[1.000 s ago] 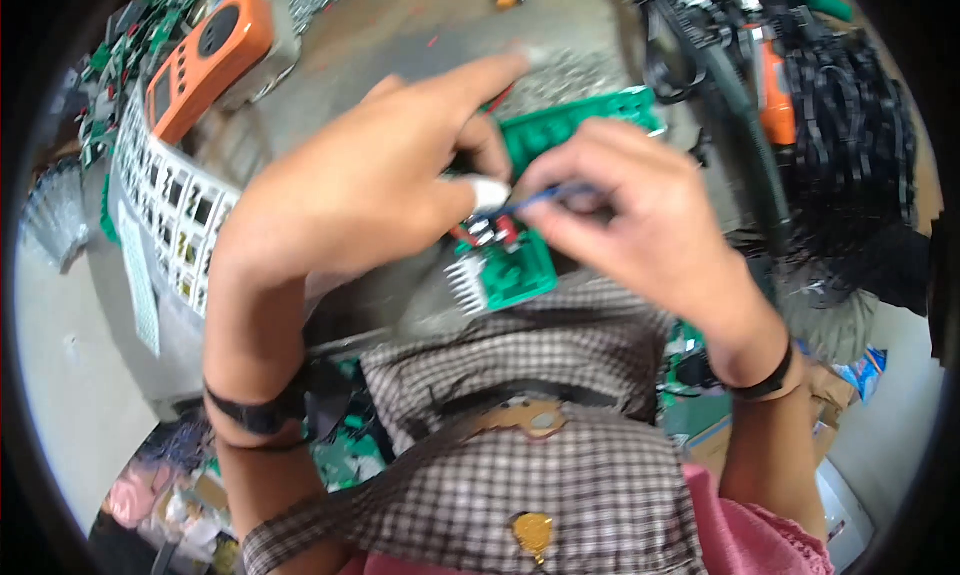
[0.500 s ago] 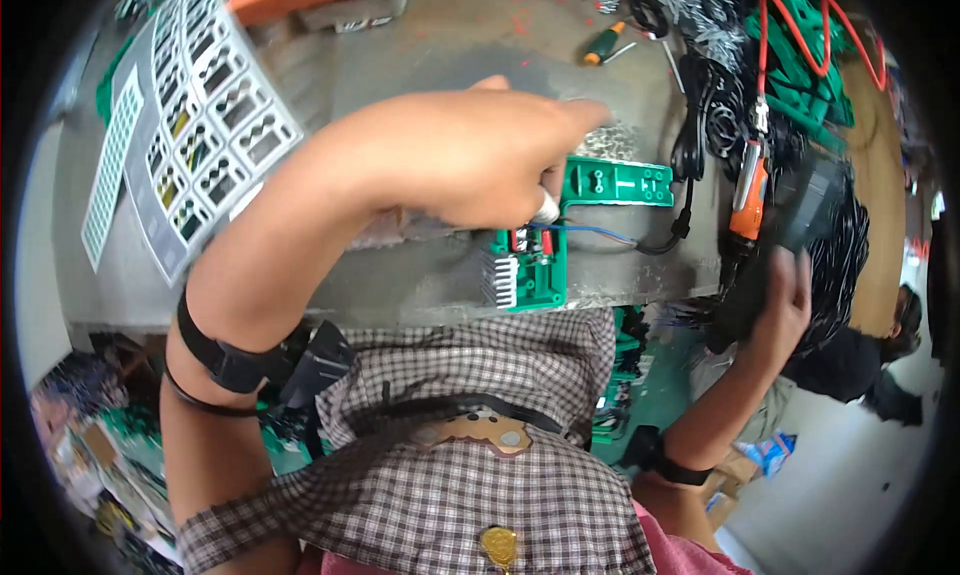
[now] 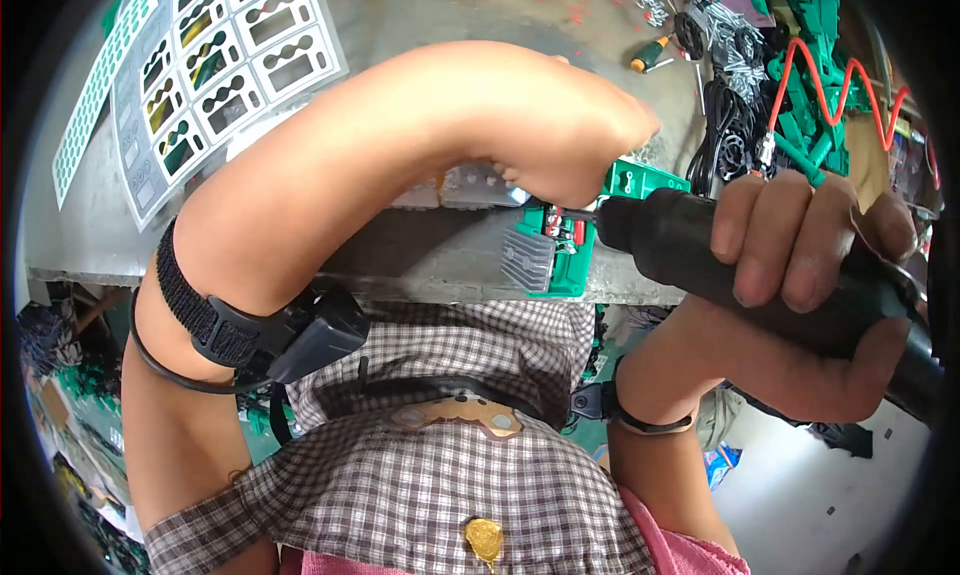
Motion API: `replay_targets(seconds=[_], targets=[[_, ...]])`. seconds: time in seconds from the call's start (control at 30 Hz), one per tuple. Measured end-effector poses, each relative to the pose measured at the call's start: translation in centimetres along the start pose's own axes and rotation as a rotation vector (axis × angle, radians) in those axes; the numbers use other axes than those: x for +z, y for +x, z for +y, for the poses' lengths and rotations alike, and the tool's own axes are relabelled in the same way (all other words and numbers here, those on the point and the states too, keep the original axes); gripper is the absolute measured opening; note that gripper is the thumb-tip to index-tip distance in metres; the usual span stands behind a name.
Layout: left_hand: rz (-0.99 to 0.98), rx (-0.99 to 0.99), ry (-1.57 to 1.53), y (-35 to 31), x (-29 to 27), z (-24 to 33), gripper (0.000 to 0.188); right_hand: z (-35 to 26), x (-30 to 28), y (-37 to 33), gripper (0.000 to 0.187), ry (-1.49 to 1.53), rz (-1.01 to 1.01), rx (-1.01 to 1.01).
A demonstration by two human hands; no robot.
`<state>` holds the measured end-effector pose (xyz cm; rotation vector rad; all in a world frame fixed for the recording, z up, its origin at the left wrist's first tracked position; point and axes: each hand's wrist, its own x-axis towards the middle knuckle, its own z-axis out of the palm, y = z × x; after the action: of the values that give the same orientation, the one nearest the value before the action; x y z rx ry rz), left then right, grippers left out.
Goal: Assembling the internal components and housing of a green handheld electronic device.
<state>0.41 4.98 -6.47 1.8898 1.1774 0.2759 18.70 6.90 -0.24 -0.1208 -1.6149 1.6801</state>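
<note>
My right hand (image 3: 800, 265) is wrapped round a thick black power screwdriver (image 3: 680, 237), held almost level. Its narrow front end points left at the open green plastic housing (image 3: 575, 275) near the table's front edge. Red components (image 3: 568, 231) sit inside the housing, and a grey finned piece (image 3: 528, 259) lies along its left side. My left hand (image 3: 575, 140) bends over the housing's far part, fingers curled under; what they hold is hidden. Beyond that hand, a green arm of the housing (image 3: 645, 180) shows. Whether the bit touches a screw cannot be made out.
Sheets with cut-out windows (image 3: 235, 65) lie at the left. An orange-and-green-handled screwdriver (image 3: 650, 54), loose screws (image 3: 735, 40) and black cables (image 3: 735, 125) lie at the far right. A coiled red hose (image 3: 835, 95) hangs by a heap of green plastic parts (image 3: 800, 125).
My right hand has swung left and nearer with the black power screwdriver, bringing its front end up to the housing. My left hand stays bent over the housing. The view has shifted slightly.
</note>
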Motion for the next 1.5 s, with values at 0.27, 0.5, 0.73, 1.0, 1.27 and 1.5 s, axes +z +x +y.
replay_targets(seconds=[0.27,0.5,0.73,1.0,1.27,1.5], targets=[[-0.016,0.007,-0.013,-0.5,0.0,0.3,0.069,0.0,1.7,0.8,0.034,-0.164,-0.078,0.089],[0.074,0.039,-0.062,-0.1,0.4,-0.5,0.059,0.8,0.4,1.3,0.033,-0.059,-0.312,0.076],[0.193,-0.015,-0.135,-2.1,-0.3,0.1,0.068,0.0,1.1,-1.1,0.057,0.018,0.183,-0.077],[0.597,0.132,0.06,-2.7,1.7,0.2,0.036,-4.0,-9.3,-11.4,0.074,-1.085,0.543,0.486],[0.633,0.056,-0.657,-0.7,2.3,0.5,0.027,-5.6,-11.0,-11.5,0.056,-1.833,0.256,0.645],[0.521,0.009,-0.443,-2.7,-0.7,0.2,0.051,-0.9,-3.4,-5.6,0.029,-1.301,-0.17,0.254]])
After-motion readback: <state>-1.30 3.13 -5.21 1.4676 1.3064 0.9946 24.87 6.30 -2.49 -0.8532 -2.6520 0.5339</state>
